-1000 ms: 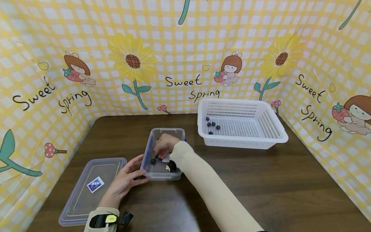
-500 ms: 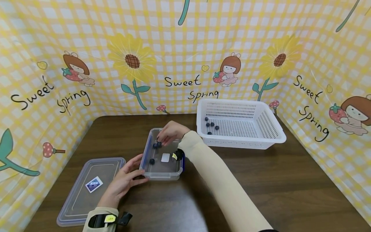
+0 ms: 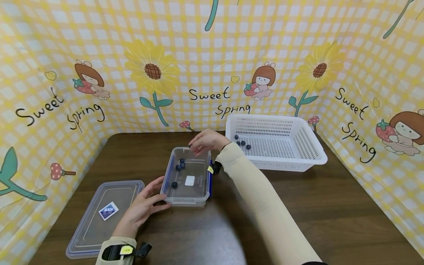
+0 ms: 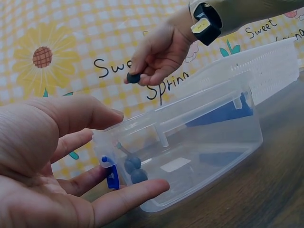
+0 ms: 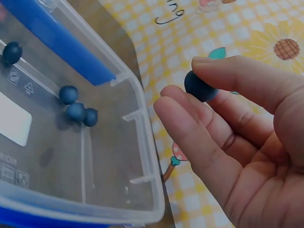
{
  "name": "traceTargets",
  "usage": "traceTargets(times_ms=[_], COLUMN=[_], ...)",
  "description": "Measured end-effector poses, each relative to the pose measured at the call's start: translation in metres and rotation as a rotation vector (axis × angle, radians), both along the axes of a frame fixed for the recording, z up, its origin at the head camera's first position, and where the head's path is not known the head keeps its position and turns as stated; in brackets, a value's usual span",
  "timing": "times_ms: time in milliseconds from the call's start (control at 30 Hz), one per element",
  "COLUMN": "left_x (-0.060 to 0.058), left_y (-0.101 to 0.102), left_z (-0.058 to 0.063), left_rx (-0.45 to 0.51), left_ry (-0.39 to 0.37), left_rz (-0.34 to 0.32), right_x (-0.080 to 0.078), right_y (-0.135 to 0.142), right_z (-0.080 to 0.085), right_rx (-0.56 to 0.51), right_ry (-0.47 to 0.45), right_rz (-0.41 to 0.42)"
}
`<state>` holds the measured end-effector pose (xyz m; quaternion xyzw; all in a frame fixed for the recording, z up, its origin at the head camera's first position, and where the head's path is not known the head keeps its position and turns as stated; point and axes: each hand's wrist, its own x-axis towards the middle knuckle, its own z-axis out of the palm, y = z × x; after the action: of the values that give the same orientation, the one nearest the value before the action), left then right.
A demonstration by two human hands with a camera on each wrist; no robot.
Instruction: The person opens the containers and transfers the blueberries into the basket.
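Over the far edge of a clear plastic box [image 3: 193,201], my right hand [image 3: 209,141] pinches a blueberry [image 5: 200,86] between thumb and fingers. Several more blueberries lie in the box: a cluster [image 5: 76,112] towards its far left part and a single blueberry [image 3: 174,184] nearer its front left. My left hand [image 3: 142,206] rests against the box's near left corner, fingers spread and fairly straight. In the left wrist view its thumb lies at the rim and a finger touches the blue latch [image 4: 112,177]. A white label [image 3: 190,180] shows on the box floor.
A white perforated basket [image 3: 281,159] stands at the back right with several blueberries [image 3: 243,143] at its left end; my right sleeve overlaps its front corner. Partly under my left forearm lies the clear lid [image 3: 89,235] with a blue-white sticker. Patterned cloth surrounds the brown table [image 3: 314,213].
My right hand has risen out of the box and moved up and to the right with a blueberry, uncovering the berries left inside. My left hand stays at the box corner.
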<state>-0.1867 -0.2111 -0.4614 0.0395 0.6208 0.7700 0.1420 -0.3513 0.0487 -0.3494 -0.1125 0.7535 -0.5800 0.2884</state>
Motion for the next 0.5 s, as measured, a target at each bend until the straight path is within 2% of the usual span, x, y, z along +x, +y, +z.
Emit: traceTargets(times_ms=[267,500], left_x=[0.001,0.001], left_y=[0.000,0.001], left_z=[-0.001,0.000], left_rx=[0.021,0.015], left_ry=[0.003,-0.003], left_rz=[-0.007,-0.008], right_x=[-0.003,-0.007], right_y=[0.018,0.037], right_z=[0.006,0.014], right_rx=[-0.039,-0.064], right_ry=[-0.001,0.016], right_rz=[-0.008,-0.066])
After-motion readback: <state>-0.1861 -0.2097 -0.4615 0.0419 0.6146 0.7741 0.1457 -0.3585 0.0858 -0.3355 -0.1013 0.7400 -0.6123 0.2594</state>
